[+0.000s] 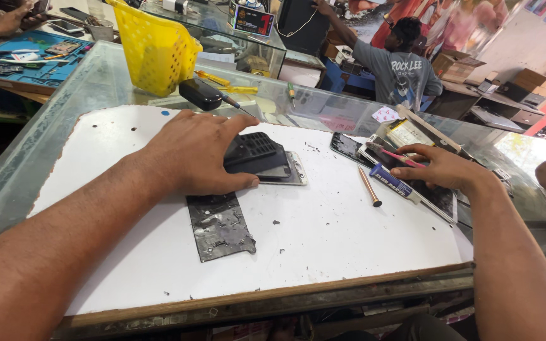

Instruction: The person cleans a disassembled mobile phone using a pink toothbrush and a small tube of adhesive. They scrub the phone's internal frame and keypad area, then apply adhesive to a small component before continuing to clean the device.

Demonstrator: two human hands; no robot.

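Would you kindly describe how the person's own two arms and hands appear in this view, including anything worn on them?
Both forearms are bare as far as the view shows: no sleeves reach into the frame. The left hand and the right hand wear no gloves, and no rings, watch or bracelet can be seen on fingers or wrists. No markings or bandages show on either arm. Fingernails look short and unpainted.
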